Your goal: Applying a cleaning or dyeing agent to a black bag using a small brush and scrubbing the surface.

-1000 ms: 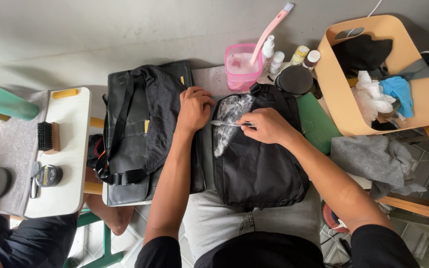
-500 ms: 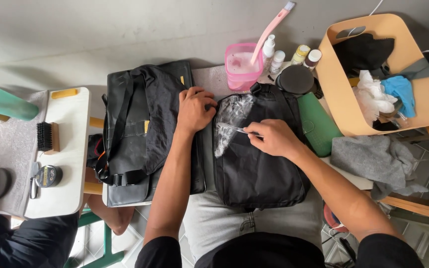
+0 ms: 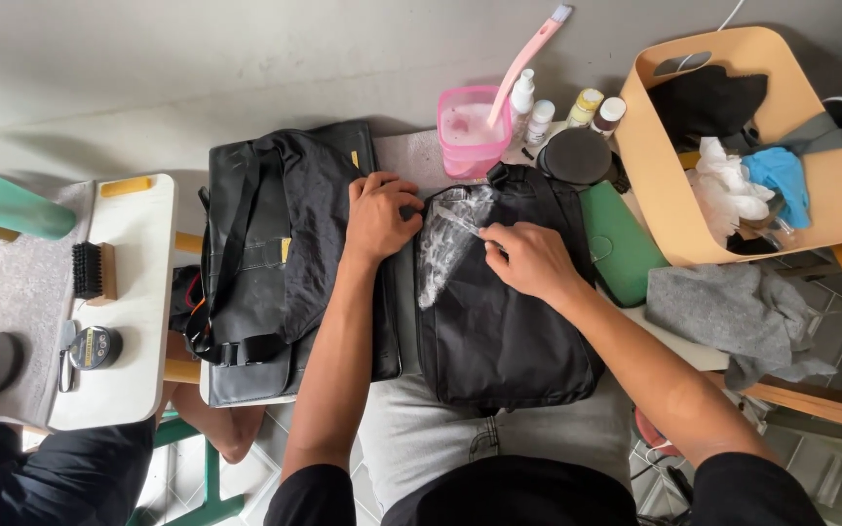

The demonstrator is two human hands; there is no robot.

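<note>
While the left hand (image 3: 380,216) presses flat on the black bag (image 3: 499,321), the right hand (image 3: 530,259) pinches a small brush; only one foamy patch (image 3: 440,255) looks scrubbed, most remains

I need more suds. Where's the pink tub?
In the head view, the pink tub stands at top centre, just above the black bag, left of the small bottles.

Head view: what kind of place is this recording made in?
Probably an informal bag-cleaning or repair spot, set up on low tables over a tiled floor. Signs: suds on the black bag under both hands, a pink tub of soapy water, and a scrub brush.
</note>
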